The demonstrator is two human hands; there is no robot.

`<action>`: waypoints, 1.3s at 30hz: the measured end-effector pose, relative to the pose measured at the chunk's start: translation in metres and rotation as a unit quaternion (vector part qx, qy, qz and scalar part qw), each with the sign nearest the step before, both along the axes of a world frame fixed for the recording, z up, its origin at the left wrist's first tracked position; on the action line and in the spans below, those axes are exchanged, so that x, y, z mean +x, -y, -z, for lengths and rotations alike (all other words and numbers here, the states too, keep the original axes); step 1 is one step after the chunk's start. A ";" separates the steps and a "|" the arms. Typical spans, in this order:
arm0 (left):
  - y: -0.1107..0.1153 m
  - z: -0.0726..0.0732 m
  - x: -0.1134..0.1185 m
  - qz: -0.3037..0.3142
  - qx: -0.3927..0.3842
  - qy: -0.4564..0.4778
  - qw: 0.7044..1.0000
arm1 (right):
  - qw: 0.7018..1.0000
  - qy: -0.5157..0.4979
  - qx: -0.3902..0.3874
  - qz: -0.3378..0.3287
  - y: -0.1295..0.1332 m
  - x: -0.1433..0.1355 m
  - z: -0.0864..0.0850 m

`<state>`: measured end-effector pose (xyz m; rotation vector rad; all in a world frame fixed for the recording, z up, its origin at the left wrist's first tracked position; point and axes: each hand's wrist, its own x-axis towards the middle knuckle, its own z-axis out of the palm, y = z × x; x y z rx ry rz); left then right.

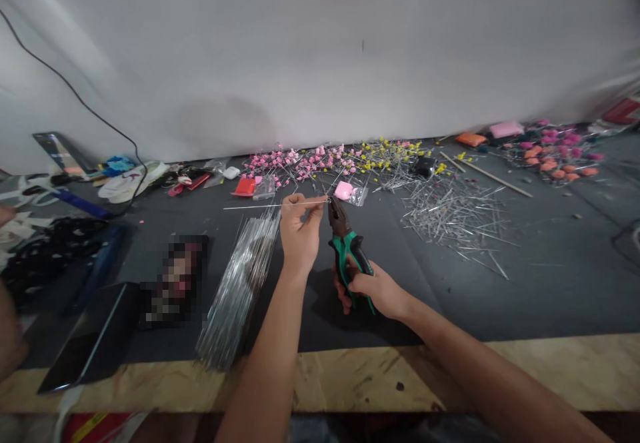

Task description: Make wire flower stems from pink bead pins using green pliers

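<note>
My left hand (301,235) pinches a thin straight metal wire (250,207) that lies level across the view. In my right hand (376,288) is a pair of pliers (344,240) with green and black handles, its jaws pointing away from me. The wire's right end, with what looks like a small loop, meets the tip of the jaws. Whether the jaws clamp it is too small to tell. A thick bundle of long straight wires (239,290) lies on the dark table left of my left forearm.
Short cut wires (450,213) are heaped at the right. Behind my hands lie pink-tipped wires (300,163) and yellow-tipped wires (390,154). Pink clay (343,190) sits beyond the pliers. A tablet (90,336) and a blurred-out phone (177,280) rest at the left, where part of another person shows.
</note>
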<state>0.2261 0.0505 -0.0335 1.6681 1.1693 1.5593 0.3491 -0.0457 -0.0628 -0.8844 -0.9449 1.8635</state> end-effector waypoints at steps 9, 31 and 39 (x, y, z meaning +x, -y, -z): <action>0.007 -0.004 0.010 0.029 -0.048 0.119 0.991 | 1.000 0.011 0.009 -0.011 0.001 0.001 0.002; 0.013 -0.017 0.014 0.168 -0.129 0.299 0.930 | 0.999 -0.015 0.029 -0.020 -0.001 0.002 0.006; 0.014 -0.016 0.017 0.158 -0.082 0.270 0.946 | 1.000 -0.022 0.008 -0.007 -0.001 0.000 0.003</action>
